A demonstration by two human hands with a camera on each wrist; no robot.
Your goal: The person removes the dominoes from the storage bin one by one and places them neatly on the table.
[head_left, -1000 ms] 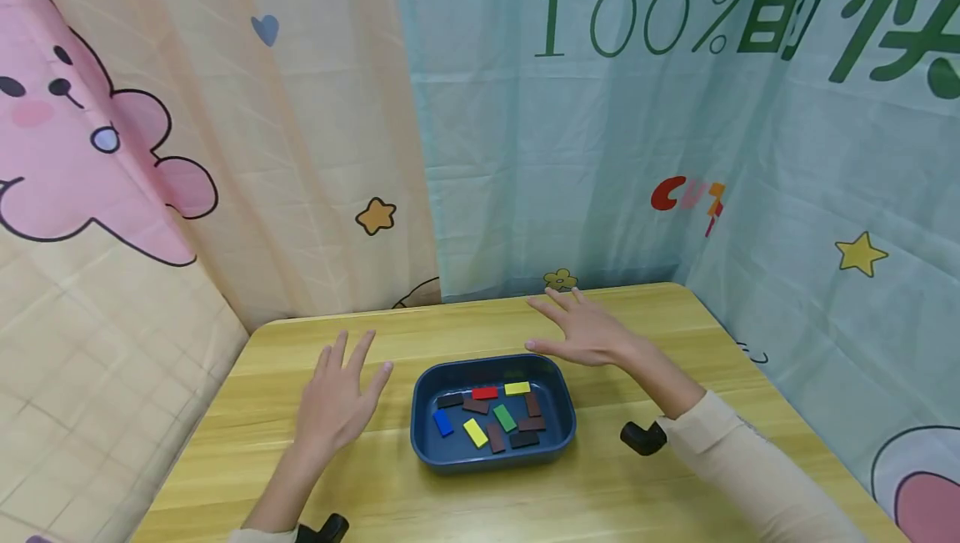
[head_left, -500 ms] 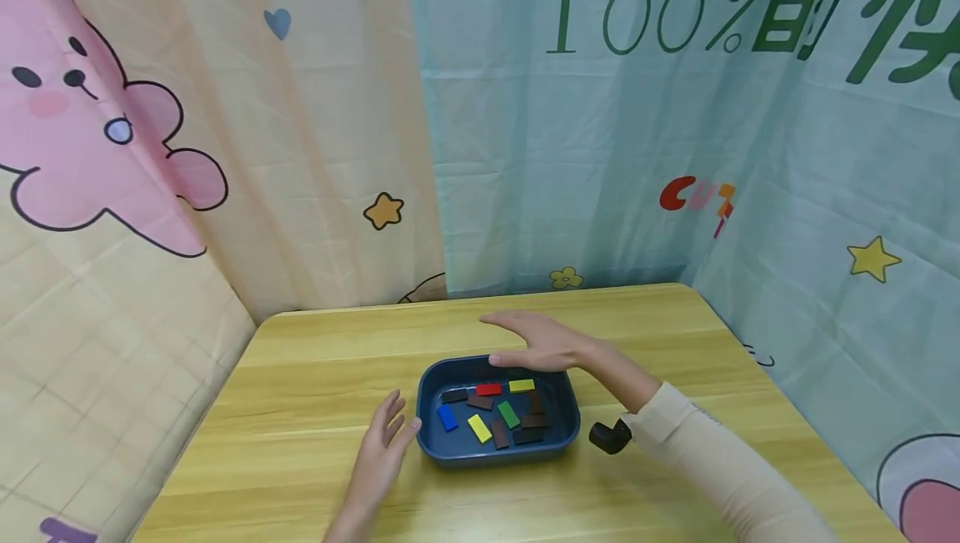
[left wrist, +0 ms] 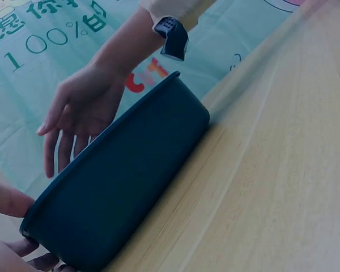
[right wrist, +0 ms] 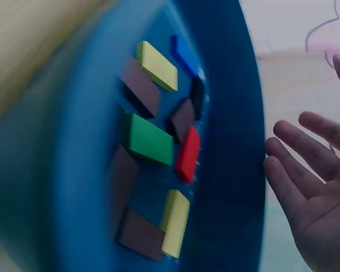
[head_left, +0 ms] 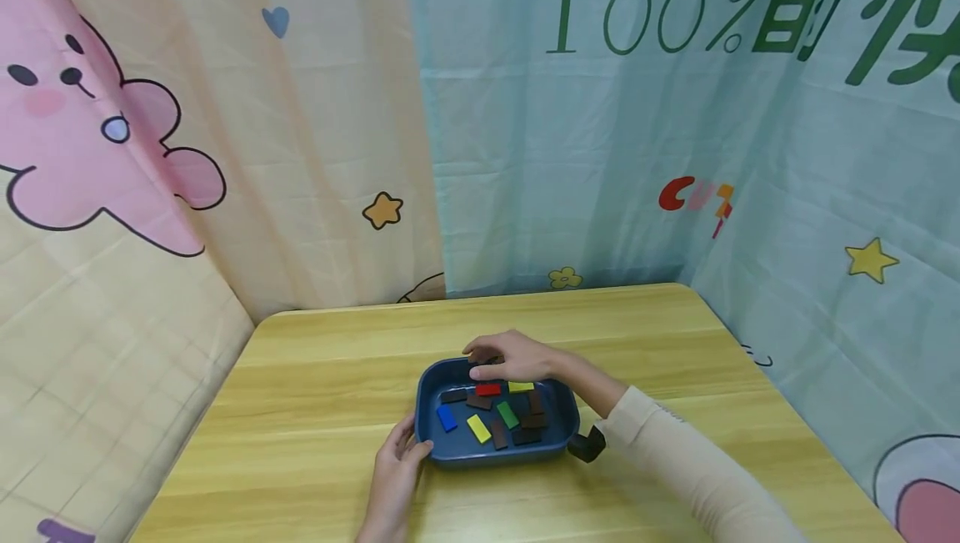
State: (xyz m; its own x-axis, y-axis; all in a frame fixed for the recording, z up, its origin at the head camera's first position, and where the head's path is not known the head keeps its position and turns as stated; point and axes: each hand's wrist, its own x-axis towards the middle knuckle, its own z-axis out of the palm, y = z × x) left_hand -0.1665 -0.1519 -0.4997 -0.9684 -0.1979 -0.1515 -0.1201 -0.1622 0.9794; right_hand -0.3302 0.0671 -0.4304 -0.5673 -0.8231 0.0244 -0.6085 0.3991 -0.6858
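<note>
A dark blue tray (head_left: 502, 457) with rounded corners holds several flat rectangular blocks. Among them are a red block (head_left: 487, 390), a blue block (head_left: 446, 418), a green block (head_left: 507, 415) and a yellow block (head_left: 478, 429), plus brown and black ones. My left hand (head_left: 397, 464) grips the tray's left end, its thumb at the near-left corner rim and its fingers round the outer wall. Over the tray's far rim reaches my right hand (head_left: 510, 357), fingers loosely bent and holding nothing. The right wrist view shows that hand (right wrist: 317, 187) spread beside the far wall, apart from the blocks.
The tray stands mid-table on a light wooden table (head_left: 315, 409). Printed curtains (head_left: 570, 151) hang behind and along both sides. A black wrist device (head_left: 587, 445) below the right sleeve overlaps the tray's right end in the head view.
My left hand has moved right, from beside the tray onto its left end. The right hand has come left and down over the far rim. The blocks have stayed in place.
</note>
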